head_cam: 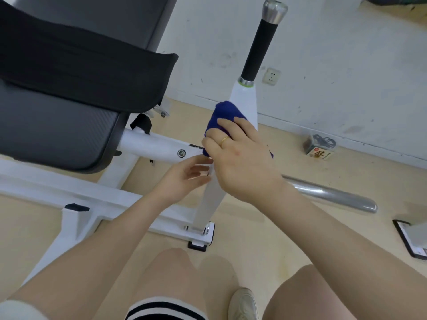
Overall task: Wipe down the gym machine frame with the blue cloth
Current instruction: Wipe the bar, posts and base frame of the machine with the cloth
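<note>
right hand [240, 158]: laid over the blue cloth [223, 116], fingers curled round the wad so that it is gripped and pressed against the white upright post [245, 105]; a ring is worn on one finger.
left hand [184, 179]: held just beside the same post, lower down, fingers loosely spread and holding nothing; whether the fingertips touch the metal cannot be told.
blue cloth: bunched against the near face of the post, below the black grip [256, 47] and above the joint where the horizontal tube [159, 146] meets the post.
post: white, tilted, topped by the black grip and a metal cap [275, 10]; its foot is bolted to the floor bar [97, 192].
beside the post: a black padded seat [57, 125] lies to its left, a chrome bar [330, 195] juts out to its right, and a small box [320, 147] sits on the floor further right, by the wall.
step in hand: the mid section of the post is judged to be under the cloth; the lower post, horizontal tube and floor bar are presumably yet to be wiped.
next move: a firm stroke along the post is called for, with pressure kept on the cloth and the wad wrapped round to reach the far face; the left hand is best kept out of the cloth's path.
</note>
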A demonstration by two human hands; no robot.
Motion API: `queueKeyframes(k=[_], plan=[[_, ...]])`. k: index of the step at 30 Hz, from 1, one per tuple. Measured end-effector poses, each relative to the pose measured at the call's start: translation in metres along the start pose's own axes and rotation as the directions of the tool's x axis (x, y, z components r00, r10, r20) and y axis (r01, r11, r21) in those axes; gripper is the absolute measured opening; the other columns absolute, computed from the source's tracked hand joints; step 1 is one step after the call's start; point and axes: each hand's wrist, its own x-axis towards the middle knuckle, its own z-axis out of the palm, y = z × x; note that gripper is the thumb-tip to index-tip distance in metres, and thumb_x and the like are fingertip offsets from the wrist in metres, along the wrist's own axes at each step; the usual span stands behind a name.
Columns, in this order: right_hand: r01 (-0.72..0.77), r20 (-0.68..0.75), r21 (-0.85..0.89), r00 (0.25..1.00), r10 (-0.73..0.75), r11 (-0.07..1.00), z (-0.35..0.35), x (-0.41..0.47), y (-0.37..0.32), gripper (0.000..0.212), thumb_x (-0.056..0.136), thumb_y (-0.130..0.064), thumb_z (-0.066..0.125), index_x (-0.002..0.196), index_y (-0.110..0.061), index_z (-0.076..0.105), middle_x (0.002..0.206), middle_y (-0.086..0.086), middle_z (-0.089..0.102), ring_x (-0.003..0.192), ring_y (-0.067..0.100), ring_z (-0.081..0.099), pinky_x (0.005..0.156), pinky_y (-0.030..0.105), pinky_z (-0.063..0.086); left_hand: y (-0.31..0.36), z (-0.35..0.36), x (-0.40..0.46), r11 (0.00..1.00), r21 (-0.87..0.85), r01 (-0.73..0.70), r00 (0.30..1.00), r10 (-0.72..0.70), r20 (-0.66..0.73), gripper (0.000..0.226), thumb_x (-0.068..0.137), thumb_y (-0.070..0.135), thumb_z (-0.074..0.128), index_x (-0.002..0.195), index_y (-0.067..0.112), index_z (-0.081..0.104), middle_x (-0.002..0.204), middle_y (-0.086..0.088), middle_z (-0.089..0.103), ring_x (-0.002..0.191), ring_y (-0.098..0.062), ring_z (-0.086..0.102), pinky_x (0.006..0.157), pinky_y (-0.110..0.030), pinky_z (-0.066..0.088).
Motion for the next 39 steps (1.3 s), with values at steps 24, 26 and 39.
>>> queueKeyframes(k=[24, 26, 39], plan=[[0.207, -0.064, -0.503, 0.96, -0.274, 0.839, 0.083, -0.041, -0.007, 0.036, 0.09, -0.002, 0.036, 0.107, -0.008, 0.067, 0.115, 0.007, 0.067, 0.115, 0.024, 0.059, 0.111, 0.039, 0.024, -0.019, -0.018, -0.045, 0.998, 0.068, 0.011, 0.965, 0.008, -0.264, 0.056, 0.082, -0.016, 0.035, 0.111, 0.029, 0.053, 0.108, 0.023, 0.054, 0.1, 0.0, 0.054, 0.075, -0.006, 0.042], [0.136, -0.121, -0.515, 0.966, -0.228, 0.846, 0.078, -0.041, 0.0, 0.036, 0.091, -0.002, 0.034, 0.111, -0.006, 0.064, 0.118, 0.008, 0.065, 0.117, 0.024, 0.058, 0.112, 0.038, 0.023, -0.018, -0.02, -0.047, 0.997, 0.08, 0.012, 0.966, 0.009, -0.258, 0.056, 0.081, -0.015, 0.035, 0.11, 0.029, 0.053, 0.108, 0.02, 0.055, 0.1, -0.001, 0.055, 0.075, -0.008, 0.042], [0.203, -0.167, -0.499, 0.931, -0.323, 0.843, 0.065, -0.05, 0.021, 0.038, 0.094, -0.004, 0.034, 0.124, -0.014, 0.055, 0.13, 0.0, 0.059, 0.125, 0.019, 0.05, 0.112, 0.035, 0.023, -0.011, -0.014, -0.042, 0.991, -0.126, 0.048, 0.975, -0.074, -0.209, 0.048, 0.09, -0.011, 0.034, 0.128, 0.014, 0.05, 0.109, 0.003, 0.06, 0.094, -0.002, 0.058, 0.082, -0.012, 0.043]])
